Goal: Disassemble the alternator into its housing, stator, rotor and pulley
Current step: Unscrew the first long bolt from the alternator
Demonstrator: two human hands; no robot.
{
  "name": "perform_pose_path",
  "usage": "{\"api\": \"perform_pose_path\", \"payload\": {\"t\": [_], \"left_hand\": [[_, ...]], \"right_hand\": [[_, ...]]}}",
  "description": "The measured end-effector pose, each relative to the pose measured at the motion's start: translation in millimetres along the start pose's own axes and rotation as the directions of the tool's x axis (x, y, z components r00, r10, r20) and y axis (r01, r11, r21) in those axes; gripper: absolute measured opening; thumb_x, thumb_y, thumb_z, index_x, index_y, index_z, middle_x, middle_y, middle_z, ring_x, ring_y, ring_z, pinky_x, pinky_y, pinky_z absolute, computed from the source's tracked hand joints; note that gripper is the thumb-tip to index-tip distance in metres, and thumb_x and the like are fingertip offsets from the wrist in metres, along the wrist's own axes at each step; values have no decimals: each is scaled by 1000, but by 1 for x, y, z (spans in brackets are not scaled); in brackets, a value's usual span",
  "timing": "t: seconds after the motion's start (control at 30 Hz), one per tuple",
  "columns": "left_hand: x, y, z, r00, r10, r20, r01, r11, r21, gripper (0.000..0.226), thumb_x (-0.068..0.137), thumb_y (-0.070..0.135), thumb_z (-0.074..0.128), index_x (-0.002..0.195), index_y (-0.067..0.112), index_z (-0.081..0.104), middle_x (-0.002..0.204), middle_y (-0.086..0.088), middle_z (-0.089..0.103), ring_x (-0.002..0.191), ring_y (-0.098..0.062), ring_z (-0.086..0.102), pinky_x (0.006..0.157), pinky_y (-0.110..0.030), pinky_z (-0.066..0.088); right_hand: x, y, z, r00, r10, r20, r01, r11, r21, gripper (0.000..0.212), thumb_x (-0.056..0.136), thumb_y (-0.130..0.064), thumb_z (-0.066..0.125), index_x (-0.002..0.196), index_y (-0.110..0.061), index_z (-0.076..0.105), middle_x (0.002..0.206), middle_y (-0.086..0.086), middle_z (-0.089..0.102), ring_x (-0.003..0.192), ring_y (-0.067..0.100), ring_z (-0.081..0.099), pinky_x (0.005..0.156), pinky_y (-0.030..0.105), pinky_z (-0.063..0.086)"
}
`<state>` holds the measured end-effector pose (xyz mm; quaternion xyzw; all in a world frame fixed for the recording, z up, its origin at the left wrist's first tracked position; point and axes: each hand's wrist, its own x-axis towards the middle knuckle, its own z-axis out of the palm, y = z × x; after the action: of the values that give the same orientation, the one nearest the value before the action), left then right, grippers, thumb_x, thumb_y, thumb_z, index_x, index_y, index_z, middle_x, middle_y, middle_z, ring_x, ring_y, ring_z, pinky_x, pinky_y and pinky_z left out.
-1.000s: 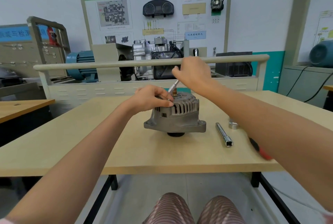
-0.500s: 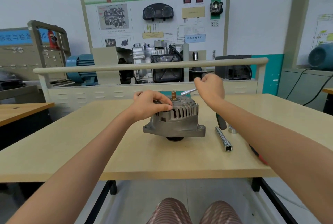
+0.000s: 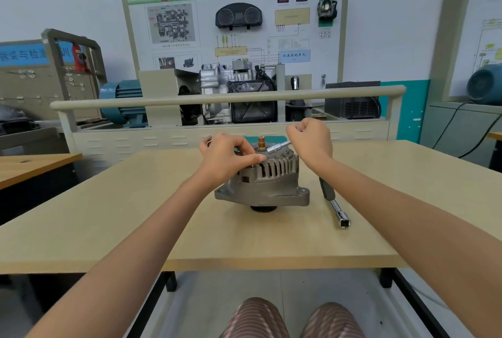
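A grey alternator (image 3: 267,183) sits pulley-down at the middle of the tan table (image 3: 135,229), its copper shaft end (image 3: 261,142) sticking up. My left hand (image 3: 226,157) rests on top of the housing, fingers curled over its upper edge. My right hand (image 3: 311,138) grips a small silver socket tool (image 3: 278,146), which lies almost flat and points left toward the shaft end. The dark pulley (image 3: 263,208) shows only as a sliver under the housing.
A long socket wrench with a dark handle (image 3: 335,206) lies on the table just right of the alternator, partly under my right forearm. A rail and a training bench with an engine and display board stand behind the table. My knees are below the table's front edge.
My right hand has swung the silver tool from steeply upright over the shaft down to nearly flat, moving right and lower. My left hand stays on the housing.
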<state>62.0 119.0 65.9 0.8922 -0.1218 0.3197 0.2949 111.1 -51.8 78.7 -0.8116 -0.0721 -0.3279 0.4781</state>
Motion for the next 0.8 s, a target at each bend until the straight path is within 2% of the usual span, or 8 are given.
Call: {"api": "perform_pose_path", "payload": {"t": [0.2,0.37,0.43,0.5,0.57,0.63,0.7,0.8], "left_hand": [[-5,0,1,999,46,-27,-46,999,-6,22,78,43,73,61,35,61,69,20,62,82,6,51,96,-23,7],[-9,1,4,997,33,-65,-36,998,-52,20,78,42,74,63,36,62,71,17,65,82,8,53,93,-24,11],[-8,2,1,1000,11,-17,-13,997,-74,18,77,45,74,66,35,63,72,17,64,84,5,52,91,-26,15],[-3,2,-8,995,-19,96,23,999,-44,16,76,49,74,71,37,64,77,16,60,88,-6,52,93,-30,20],[1,-2,-20,974,-52,218,58,998,-21,14,78,45,75,86,39,64,90,14,60,97,-14,53,101,-36,29],[2,-7,-28,952,-74,298,95,994,-57,25,81,37,75,104,37,65,108,9,64,109,-18,55,108,-44,34],[1,-8,-30,944,-54,326,71,997,-40,29,82,33,74,110,36,66,113,6,64,115,-20,53,110,-47,33],[-1,-7,-26,945,-37,324,34,999,15,30,83,34,73,105,48,59,117,3,53,125,-21,41,112,-48,27]], "right_hand": [[1,-4,6,999,-41,11,41,999,-3,33,84,-13,50,55,-16,34,54,-3,31,53,13,33,63,31,39],[7,-10,11,996,-87,17,87,996,-32,34,86,-18,51,56,-17,36,55,-4,35,56,14,39,56,28,34],[10,-15,11,991,-130,31,131,990,-56,34,86,-20,51,56,-18,36,54,-5,36,53,11,36,51,26,29],[12,-20,10,979,-192,64,198,974,-109,34,87,-22,50,56,-19,37,55,-6,38,53,11,37,52,27,30],[13,-26,8,959,-263,101,279,939,-199,35,89,-24,50,56,-17,39,55,-6,40,55,14,41,54,28,32],[15,-32,4,936,-321,147,350,899,-263,31,88,-24,49,60,-12,46,56,0,44,58,20,46,56,31,37],[16,-38,3,909,-362,205,410,863,-295,26,88,-24,50,66,-10,51,58,3,47,61,22,48,58,31,40],[17,-46,5,865,-421,272,496,798,-342,24,89,-25,49,69,-13,50,56,-5,43,64,20,49,60,29,37]]}}
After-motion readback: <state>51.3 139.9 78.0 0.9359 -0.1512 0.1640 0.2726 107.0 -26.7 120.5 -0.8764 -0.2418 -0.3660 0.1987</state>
